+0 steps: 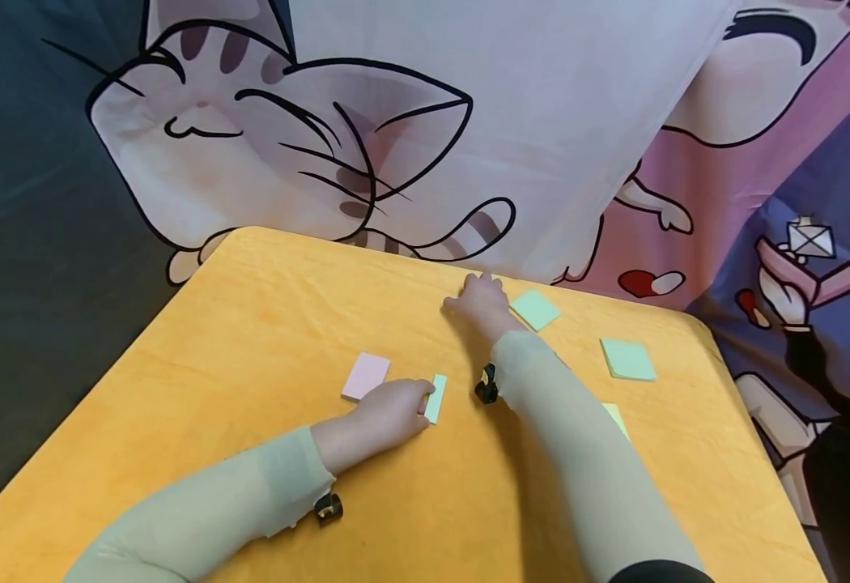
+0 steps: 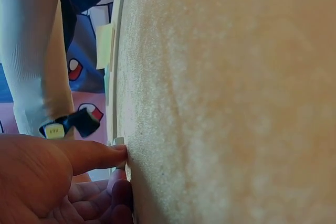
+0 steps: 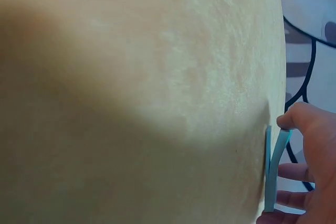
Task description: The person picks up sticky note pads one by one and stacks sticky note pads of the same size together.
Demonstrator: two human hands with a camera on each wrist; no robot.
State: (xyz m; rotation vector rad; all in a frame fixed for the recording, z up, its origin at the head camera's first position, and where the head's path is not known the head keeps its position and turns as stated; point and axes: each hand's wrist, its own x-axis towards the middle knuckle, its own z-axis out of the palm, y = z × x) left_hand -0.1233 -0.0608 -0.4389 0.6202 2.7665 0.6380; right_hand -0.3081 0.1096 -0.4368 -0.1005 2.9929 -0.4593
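Observation:
My left hand [image 1: 384, 413] pinches a narrow mint sticky note pad [image 1: 435, 399] between thumb and fingers, low over the table. In the left wrist view only a small edge of that pad [image 2: 119, 141] shows at the thumb tip. Just behind the left hand lies a pink sticky note pad [image 1: 365, 375]. My right hand [image 1: 480, 304] reaches to the table's far edge. The right wrist view shows it gripping a blue-green sticky note pad [image 3: 275, 174], slightly bent, by its edges. A thinner blue-green strip [image 3: 268, 150] stands close against it; the head view hides both under the hand.
Right of my right wrist lies a green sticky note pad [image 1: 536, 309]. Another green pad [image 1: 627, 359] is farther right, and a yellow pad [image 1: 617, 418] is partly hidden by the right sleeve. A cartoon-printed cloth [image 1: 556, 105] hangs behind the yellow-orange table [image 1: 279, 324].

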